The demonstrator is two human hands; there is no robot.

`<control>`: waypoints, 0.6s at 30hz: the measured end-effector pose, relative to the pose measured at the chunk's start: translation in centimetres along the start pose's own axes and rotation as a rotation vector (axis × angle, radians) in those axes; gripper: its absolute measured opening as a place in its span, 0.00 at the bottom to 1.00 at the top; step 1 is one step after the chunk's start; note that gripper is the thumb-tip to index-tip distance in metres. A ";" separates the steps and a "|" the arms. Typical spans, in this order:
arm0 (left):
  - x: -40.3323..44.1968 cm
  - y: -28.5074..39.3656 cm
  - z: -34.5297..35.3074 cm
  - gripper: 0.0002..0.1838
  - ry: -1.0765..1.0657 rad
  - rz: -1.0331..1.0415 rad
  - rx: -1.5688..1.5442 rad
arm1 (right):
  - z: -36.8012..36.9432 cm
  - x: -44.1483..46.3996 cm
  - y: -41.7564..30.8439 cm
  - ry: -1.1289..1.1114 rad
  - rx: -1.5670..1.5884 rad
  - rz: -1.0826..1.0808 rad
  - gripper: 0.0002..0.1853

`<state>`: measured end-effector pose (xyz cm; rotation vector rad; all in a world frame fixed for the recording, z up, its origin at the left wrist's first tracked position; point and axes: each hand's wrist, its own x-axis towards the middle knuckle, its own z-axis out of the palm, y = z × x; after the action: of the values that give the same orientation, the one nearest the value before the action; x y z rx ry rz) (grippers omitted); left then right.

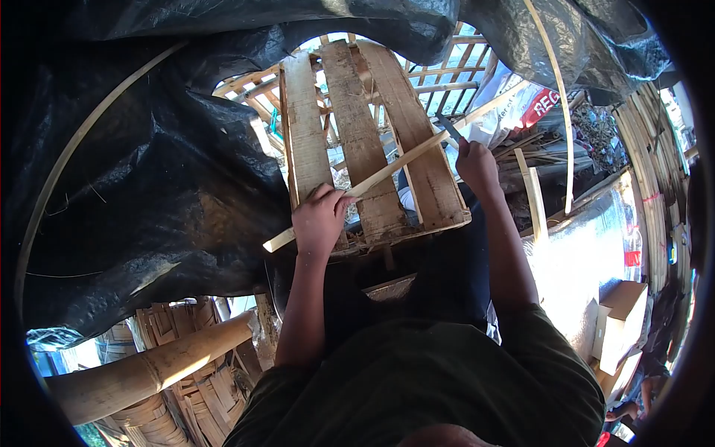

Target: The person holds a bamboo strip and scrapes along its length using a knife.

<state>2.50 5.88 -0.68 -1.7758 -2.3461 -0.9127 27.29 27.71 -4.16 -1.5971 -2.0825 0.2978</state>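
A long pale bamboo strip (402, 162) runs diagonally over a slatted wooden bench (356, 127) in front of me. My left hand (322, 217) is closed around the strip near its lower left end, which sticks out past my fist. My right hand (477, 168) grips a knife (450, 129), its handle hidden in my fingers. The dark blade crosses the strip on its upper right stretch; whether it cuts into the wood I cannot tell. Beyond the knife, the strip's far end reaches over a printed white and red sack (521, 104).
Black plastic sheeting (171, 179) hangs at the left and overhead. A thick bamboo pole (156, 376) lies at lower left. On the right are upright bamboo strips (538, 197), a cardboard box (620, 324) and a bottle with a red label (632, 246). Part of another person (646, 393) shows at lower right.
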 end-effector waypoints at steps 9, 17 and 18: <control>0.1 0.5 -0.1 0.15 -0.027 -0.020 0.059 | -2.2 1.9 -0.9 -0.074 0.105 0.081 0.26; 0.3 0.4 -0.1 0.18 -0.046 -0.052 0.064 | -2.5 2.8 -1.3 -0.134 0.079 0.082 0.28; 0.2 0.4 -0.1 0.18 -0.034 -0.036 0.059 | -2.7 2.9 -1.6 -0.127 0.101 0.094 0.28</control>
<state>2.74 6.07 -0.36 -1.7467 -2.4066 -0.8141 26.72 29.62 -0.40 -1.6572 -2.0529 0.5417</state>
